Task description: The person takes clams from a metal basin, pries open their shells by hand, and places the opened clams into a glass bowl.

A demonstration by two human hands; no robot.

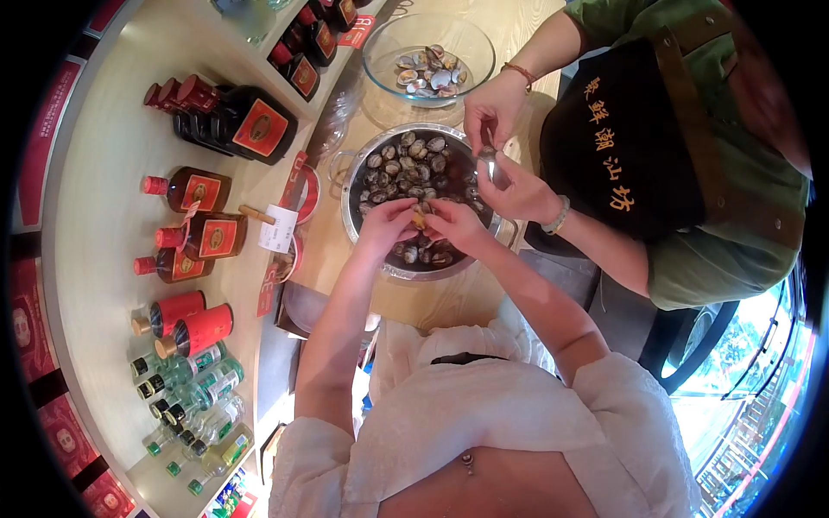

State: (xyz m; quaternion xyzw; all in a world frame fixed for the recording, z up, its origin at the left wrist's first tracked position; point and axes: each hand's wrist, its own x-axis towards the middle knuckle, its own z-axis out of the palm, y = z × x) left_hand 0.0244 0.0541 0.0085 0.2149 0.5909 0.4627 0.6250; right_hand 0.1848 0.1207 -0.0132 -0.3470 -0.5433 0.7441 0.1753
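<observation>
My left hand and my right hand meet over the near half of a round metal basin. Between their fingertips is a small clam with yellowish flesh showing; both hands pinch it. Below them, the basin is full of dark, ribbed clams in brownish liquid. Behind it stands a clear glass bowl containing opened clams with pale shells.
At the right, a co-worker in a black apron holds a clam in both hands above the basin's right rim. Shelves at left carry dark bottles, red canisters and clear bottles. A wooden table supports the basin.
</observation>
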